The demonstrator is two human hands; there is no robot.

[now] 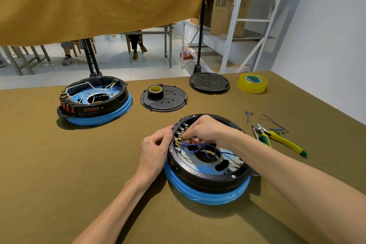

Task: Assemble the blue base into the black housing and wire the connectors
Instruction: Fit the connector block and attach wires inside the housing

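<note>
Left hand (156, 145) gripped black housing (208, 179) rim | right hand (206, 130) pinched blue wire (200, 145) at terminals | risk: connector could slip onto wrong tab.

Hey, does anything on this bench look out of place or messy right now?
Nothing looks damaged. Only loose ends: two short blue wire offcuts lie on the cloth beside the pliers, and a black tape roll sits on a round black cover.

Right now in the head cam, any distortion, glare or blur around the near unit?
Head view: wide-angle bowing curves the table edge and shelf rack; soft shadows fall left of the near housing and under the forearms; mild glare on its blue plate; slight softness at the right hand over the terminals; the left hand looks sharp.
</note>
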